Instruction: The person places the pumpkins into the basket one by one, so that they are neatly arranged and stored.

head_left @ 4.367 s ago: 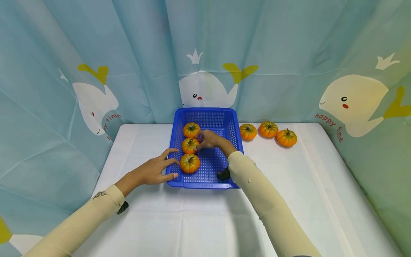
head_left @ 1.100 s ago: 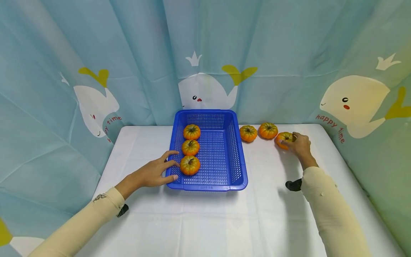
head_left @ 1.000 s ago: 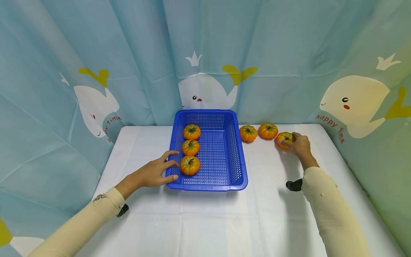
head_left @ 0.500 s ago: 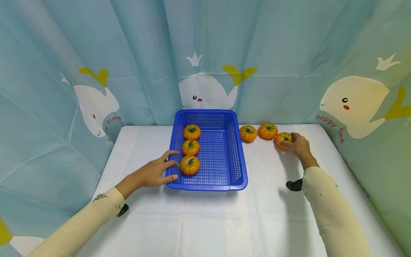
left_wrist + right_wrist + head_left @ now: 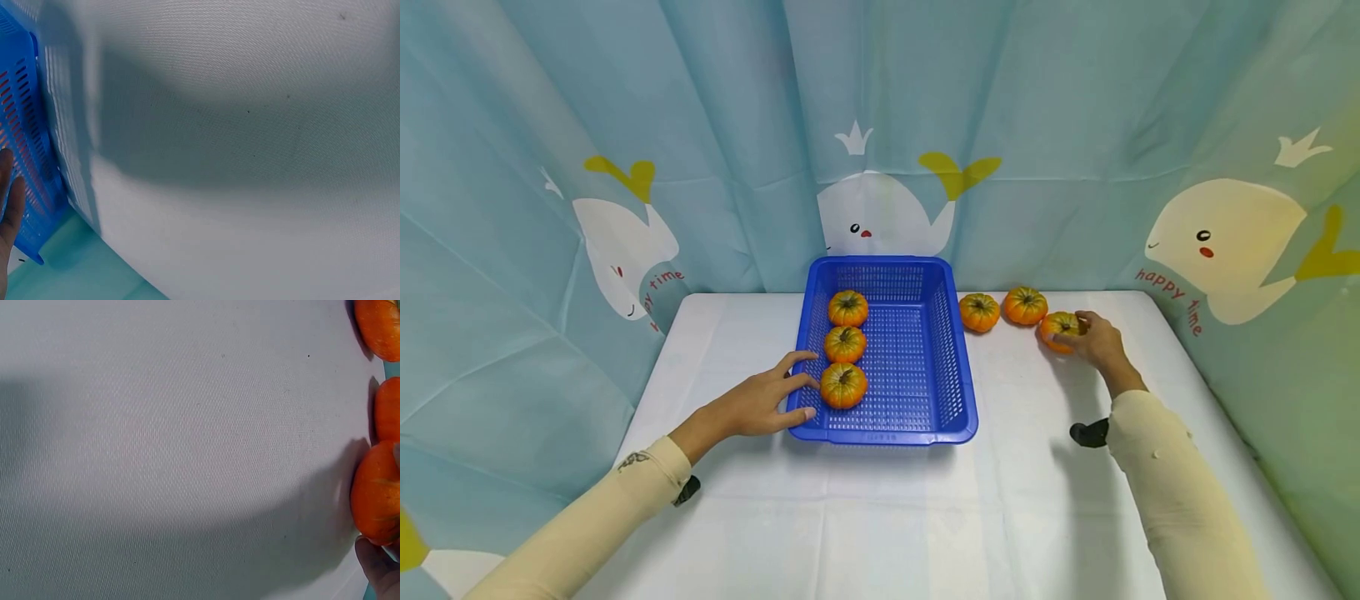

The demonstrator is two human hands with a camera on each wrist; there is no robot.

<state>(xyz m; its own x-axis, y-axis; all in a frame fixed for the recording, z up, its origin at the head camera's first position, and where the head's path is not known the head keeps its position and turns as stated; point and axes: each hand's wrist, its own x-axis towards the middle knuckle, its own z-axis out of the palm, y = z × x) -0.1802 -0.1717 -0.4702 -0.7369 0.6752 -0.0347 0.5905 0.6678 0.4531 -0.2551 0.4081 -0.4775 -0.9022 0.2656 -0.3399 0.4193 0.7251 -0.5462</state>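
In the head view, my right hand [image 5: 1099,343] holds the rightmost small orange pumpkin [image 5: 1060,332] between thumb and fingers, at the back right of the table. Its fingertips cover the pumpkin's right side. Two more pumpkins, one in the middle [image 5: 1025,306] and one by the basket [image 5: 979,312], sit left of it in a row. My left hand [image 5: 765,400] rests with spread fingers over the left rim of a blue plastic basket [image 5: 958,437]. Inside, along the left wall, three pumpkins line up: back [image 5: 847,308], middle [image 5: 845,344] and front [image 5: 843,385].
A white cloth covers the table [image 5: 880,525]. Light blue curtains [image 5: 737,125] with whale prints close off the back and both sides. The basket's right half shows bare mesh floor. Dark straps hang below both wrists.
My right hand has left the middle pumpkin in the basket and gone right to the rightmost table pumpkin, which has just shifted slightly left and nearer. My left hand stays at the rim.
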